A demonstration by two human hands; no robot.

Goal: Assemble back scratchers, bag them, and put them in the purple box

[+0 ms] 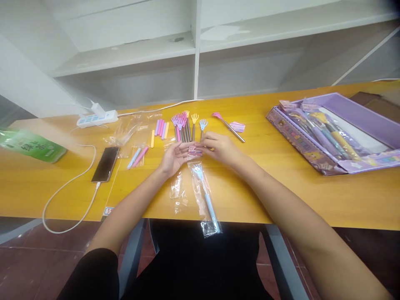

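Between my hands is a small pink card at the top of a clear bag. My left hand lies palm up under the card, its fingers reaching beneath it. My right hand pinches the card's right side. Below hangs the bag with a blue hand-shaped scratcher, its lower end over the table's front edge. Just beyond my hands lie several scratchers with pink, purple and yellow heads. A pink-headed scratcher rests at the right beside pink cards.
Coloured handle tubes and clear bags lie left of the scratchers. Further left are a phone on a cable, a power strip and a green bottle. A purple box with bagged scratchers stands right.
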